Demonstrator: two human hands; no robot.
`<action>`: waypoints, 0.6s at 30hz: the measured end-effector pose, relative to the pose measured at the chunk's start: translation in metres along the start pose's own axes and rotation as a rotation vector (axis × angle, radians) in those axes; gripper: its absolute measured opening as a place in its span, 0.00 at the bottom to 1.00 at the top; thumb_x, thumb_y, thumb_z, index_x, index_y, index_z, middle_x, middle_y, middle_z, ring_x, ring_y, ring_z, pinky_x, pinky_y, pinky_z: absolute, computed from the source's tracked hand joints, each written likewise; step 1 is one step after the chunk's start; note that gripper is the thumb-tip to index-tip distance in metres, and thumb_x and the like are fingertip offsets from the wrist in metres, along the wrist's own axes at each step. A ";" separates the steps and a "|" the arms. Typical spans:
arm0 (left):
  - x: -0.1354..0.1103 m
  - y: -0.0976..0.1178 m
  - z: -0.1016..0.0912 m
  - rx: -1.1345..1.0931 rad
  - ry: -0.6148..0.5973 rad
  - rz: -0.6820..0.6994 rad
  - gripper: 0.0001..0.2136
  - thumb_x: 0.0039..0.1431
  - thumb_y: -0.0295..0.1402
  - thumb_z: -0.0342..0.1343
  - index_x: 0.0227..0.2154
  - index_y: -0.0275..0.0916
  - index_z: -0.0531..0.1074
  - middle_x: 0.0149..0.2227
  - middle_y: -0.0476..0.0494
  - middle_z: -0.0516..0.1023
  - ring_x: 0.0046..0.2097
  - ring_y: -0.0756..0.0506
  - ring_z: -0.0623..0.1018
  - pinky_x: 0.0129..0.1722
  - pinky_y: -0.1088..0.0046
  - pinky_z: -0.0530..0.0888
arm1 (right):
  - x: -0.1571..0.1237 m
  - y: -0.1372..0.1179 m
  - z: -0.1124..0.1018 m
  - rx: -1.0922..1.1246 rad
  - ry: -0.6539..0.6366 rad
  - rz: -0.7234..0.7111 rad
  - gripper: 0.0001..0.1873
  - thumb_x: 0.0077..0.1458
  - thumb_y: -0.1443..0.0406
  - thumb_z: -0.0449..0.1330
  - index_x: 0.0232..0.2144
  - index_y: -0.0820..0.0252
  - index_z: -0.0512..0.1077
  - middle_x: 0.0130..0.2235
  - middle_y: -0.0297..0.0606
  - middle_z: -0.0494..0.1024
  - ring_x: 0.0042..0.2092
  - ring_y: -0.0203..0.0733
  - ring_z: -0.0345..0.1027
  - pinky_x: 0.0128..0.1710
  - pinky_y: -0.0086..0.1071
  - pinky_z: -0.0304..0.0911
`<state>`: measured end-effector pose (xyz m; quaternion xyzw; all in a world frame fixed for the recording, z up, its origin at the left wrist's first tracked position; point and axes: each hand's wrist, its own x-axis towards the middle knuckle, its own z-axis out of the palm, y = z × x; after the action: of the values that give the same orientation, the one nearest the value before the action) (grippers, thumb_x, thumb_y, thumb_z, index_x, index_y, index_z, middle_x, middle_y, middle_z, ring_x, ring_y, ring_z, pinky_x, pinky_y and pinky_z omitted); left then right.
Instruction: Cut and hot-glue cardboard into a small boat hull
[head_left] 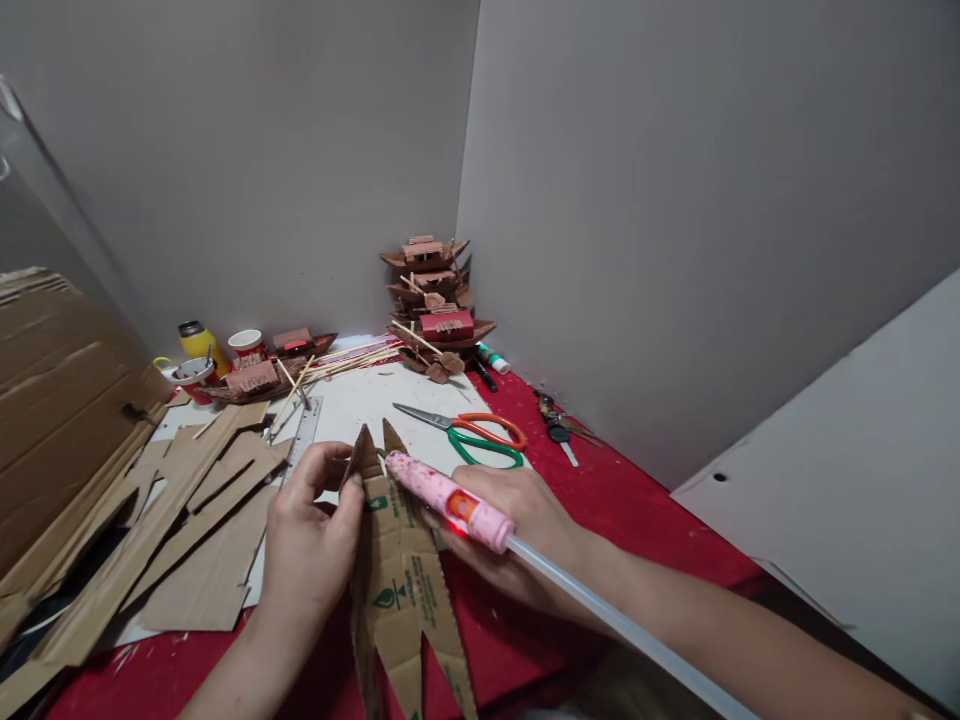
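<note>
My left hand [315,525] pinches the left edge of a cut cardboard piece [401,590] near its far end. The piece has pointed tips at both ends, folded sides and green print on it. In my right hand [517,530] is a pink glue gun [442,495], its nozzle close to the notch between the two far points. A long translucent glue stick [630,625] sticks out of its rear end, and a red light glows on its side. Whether the nozzle touches the cardboard I cannot tell. Just beyond lie scissors [472,430] with one orange and one green handle.
Cardboard scraps [202,560] and a ruler [306,430] lie on the left. Model boats [442,325] are stacked in the far corner, with more beside cups [246,343] and a yellow bottle [201,342]. Keys [559,430] lie on the red cloth [637,500] by the wall.
</note>
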<state>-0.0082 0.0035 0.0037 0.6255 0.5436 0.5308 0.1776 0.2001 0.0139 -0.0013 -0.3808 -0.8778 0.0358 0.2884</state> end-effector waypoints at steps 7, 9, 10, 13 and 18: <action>-0.002 -0.003 0.001 -0.036 -0.033 -0.050 0.06 0.57 0.30 0.54 0.38 0.42 0.70 0.34 0.50 0.76 0.35 0.48 0.75 0.34 0.75 0.71 | 0.003 -0.001 -0.002 0.101 0.098 -0.008 0.12 0.61 0.60 0.53 0.26 0.58 0.62 0.24 0.32 0.67 0.23 0.34 0.55 0.25 0.30 0.49; -0.002 -0.004 0.001 -0.030 -0.049 -0.057 0.06 0.57 0.30 0.54 0.38 0.42 0.70 0.34 0.50 0.75 0.35 0.49 0.75 0.34 0.74 0.71 | 0.003 -0.001 -0.002 0.106 0.112 -0.005 0.13 0.61 0.59 0.54 0.26 0.58 0.61 0.24 0.32 0.67 0.23 0.34 0.55 0.25 0.30 0.49; -0.002 -0.004 0.001 -0.024 -0.055 -0.056 0.05 0.57 0.30 0.54 0.37 0.42 0.70 0.33 0.50 0.75 0.35 0.49 0.75 0.34 0.75 0.71 | 0.003 -0.001 -0.001 0.111 0.117 0.001 0.13 0.61 0.59 0.54 0.26 0.57 0.61 0.24 0.32 0.67 0.23 0.34 0.56 0.26 0.30 0.50; -0.002 -0.004 0.002 -0.009 -0.065 -0.051 0.05 0.57 0.30 0.54 0.37 0.43 0.70 0.33 0.50 0.75 0.35 0.48 0.75 0.34 0.74 0.71 | 0.003 0.001 -0.001 0.132 0.113 0.021 0.14 0.61 0.58 0.55 0.26 0.57 0.60 0.25 0.33 0.68 0.25 0.35 0.57 0.27 0.30 0.51; -0.002 -0.004 0.003 -0.023 -0.095 -0.088 0.05 0.57 0.31 0.54 0.37 0.43 0.70 0.33 0.50 0.76 0.35 0.48 0.75 0.32 0.75 0.71 | 0.006 0.000 -0.006 0.178 0.088 0.037 0.13 0.60 0.59 0.55 0.26 0.58 0.62 0.27 0.35 0.70 0.27 0.37 0.61 0.29 0.31 0.55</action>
<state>-0.0072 0.0036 -0.0013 0.6236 0.5553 0.4983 0.2333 0.2002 0.0166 0.0066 -0.3709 -0.8505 0.1023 0.3586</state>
